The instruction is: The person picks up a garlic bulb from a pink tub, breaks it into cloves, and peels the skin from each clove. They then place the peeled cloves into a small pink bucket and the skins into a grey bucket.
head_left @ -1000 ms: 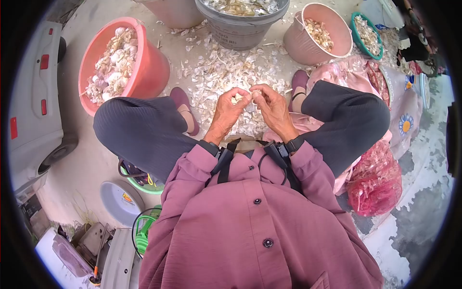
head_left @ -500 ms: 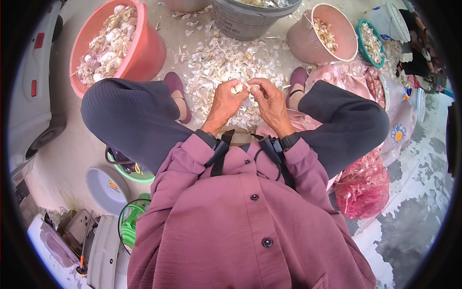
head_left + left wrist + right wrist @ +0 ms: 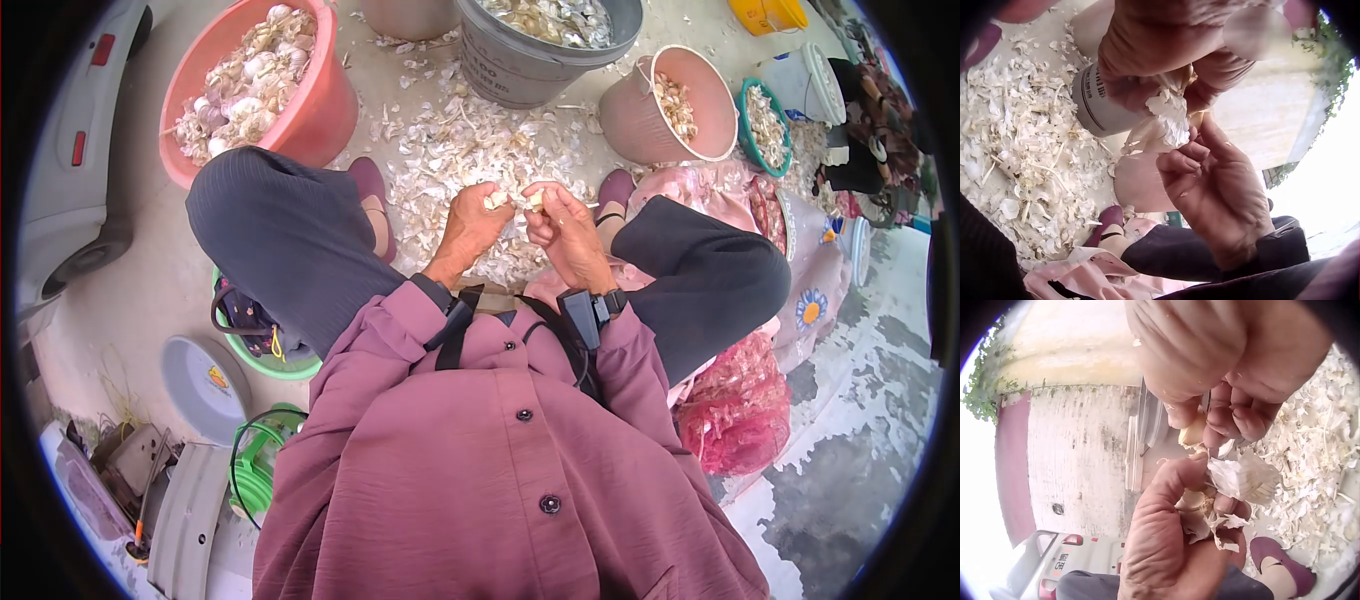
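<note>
Over the litter of peelings, my left hand [image 3: 473, 228] grips a partly broken garlic bulb [image 3: 494, 200]. White papery skin [image 3: 1241, 478] stands out loosely from the bulb between thumb and fingers in the right wrist view. Close beside it, my right hand [image 3: 570, 235] pinches a pale yellow garlic clove [image 3: 1192, 432] between thumb and forefinger. Its other fingers are curled in toward the palm. In the left wrist view the left hand [image 3: 1166, 37] covers part of the bulb, with the right hand [image 3: 1216, 187] just below.
Garlic skins [image 3: 450, 150] litter the ground between the feet. A pink tub [image 3: 335, 110] of garlic bulbs stands left; a grey bucket [image 3: 520, 75] of skins is ahead. On the right are a pink bucket [image 3: 625, 110] and a green basket [image 3: 788, 150]. A red mesh bag [image 3: 735, 410] lies right.
My right hand has turned and drawn slightly away from the left, and a pale clove now shows in its fingertips. The left hand keeps hold of the bulb. The head view has shifted.
</note>
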Demonstrator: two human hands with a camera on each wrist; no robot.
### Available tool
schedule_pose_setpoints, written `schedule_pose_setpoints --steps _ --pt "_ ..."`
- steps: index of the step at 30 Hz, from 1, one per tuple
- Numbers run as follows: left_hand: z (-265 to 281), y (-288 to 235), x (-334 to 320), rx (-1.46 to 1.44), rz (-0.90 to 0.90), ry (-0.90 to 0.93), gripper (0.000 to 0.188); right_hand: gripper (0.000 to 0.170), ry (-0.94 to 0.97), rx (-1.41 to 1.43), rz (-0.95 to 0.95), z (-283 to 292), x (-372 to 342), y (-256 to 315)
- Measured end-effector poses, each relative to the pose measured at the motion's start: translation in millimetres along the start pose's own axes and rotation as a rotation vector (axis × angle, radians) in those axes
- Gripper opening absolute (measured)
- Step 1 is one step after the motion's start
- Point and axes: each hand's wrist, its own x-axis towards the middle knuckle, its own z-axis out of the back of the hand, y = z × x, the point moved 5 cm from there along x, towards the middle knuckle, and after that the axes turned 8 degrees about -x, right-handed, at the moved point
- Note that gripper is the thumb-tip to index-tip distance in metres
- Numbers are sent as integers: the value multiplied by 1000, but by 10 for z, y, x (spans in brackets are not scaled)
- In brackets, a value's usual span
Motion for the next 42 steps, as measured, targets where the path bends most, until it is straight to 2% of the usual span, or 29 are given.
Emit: schedule_pose_setpoints --steps 1,5,7,8,10,13,14,17,19,23,26,28,29,31,32,35,36,37,39,41,42 --pt "6 30 -3 4 -3 0 11 22 71 116 -36 -43 -36 28" --pt "17 -28 -3 107 47 -5 12 25 122 202 -46 -30 -43 49" --pt "-21 -45 -55 -180 90 66 14 24 118 229 -55 -28 -54 34" --pt "-19 -69 -55 -174 83 64 14 21 40 196 -33 -1 -44 43" --pt "-77 -65 -59 -442 152 152 26 17 -53 112 28 101 -3 35" --pt "-72 -72 -54 -575 173 131 34 17 -154 -24 43 196 32 2" --pt "-56 -85 -62 -538 137 174 40 17 -156 -21 44 211 30 -16" --pt "-64 -108 -71 -592 170 232 40 16 -149 -118 76 184 17 -39" --pt "-74 -127 -92 -586 172 232 41 16 -116 -295 60 137 -9 -44" --pt "-107 -121 -104 -539 172 251 46 18 -152 -409 135 61 -20 22" --pt "-135 -35 -87 -526 228 305 44 22 -101 -445 154 26 -22 40" --pt "-159 -85 -125 -491 217 312 39 29 -76 -632 294 -35 -10 70" --pt "-158 -124 -128 -454 199 315 36 29 -77 -631 295 -21 -13 82" --pt "-111 -111 -122 -402 245 301 36 34 47 -605 180 -88 -41 100" --pt "-91 -78 -111 -354 289 288 38 34 45 -609 180 -69 -44 81" --pt "-129 14 -100 -459 240 307 41 37 38 -540 134 27 -38 86" --pt "-134 47 -108 -425 287 322 42 39 117 -571 101 -8 -34 101" --pt "-159 -48 -111 -446 176 342 44 42 196 -599 66 -40 -31 99" --pt "-181 -133 -141 -447 211 367 44 38 181 -634 86 18 -2 41" --pt "-198 -155 -137 -429 240 360 45 30 71 -574 58 92 0 -43" --pt "-174 -125 -127 -394 265 355 47 24 51 -655 14 52 -25 38"
